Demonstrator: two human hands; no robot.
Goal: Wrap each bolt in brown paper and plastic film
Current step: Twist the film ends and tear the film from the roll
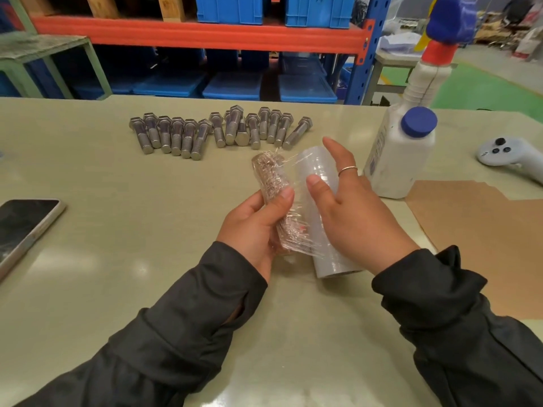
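One head-worn view, looking forward and down.
My only camera sits close above the worktop (117,289), wide-angle, with both hands near the middle of frame, bolts (217,130) lying beyond them, and shelving (194,33) across the top edge.

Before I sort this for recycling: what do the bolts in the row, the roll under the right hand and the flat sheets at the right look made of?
Grey hex-head bolts: bare metal, probably steel, dull sheen. Cloudy film roll: clear plastic, glossy and wrinkling. Flat brown sheets: matte paper or thin card.
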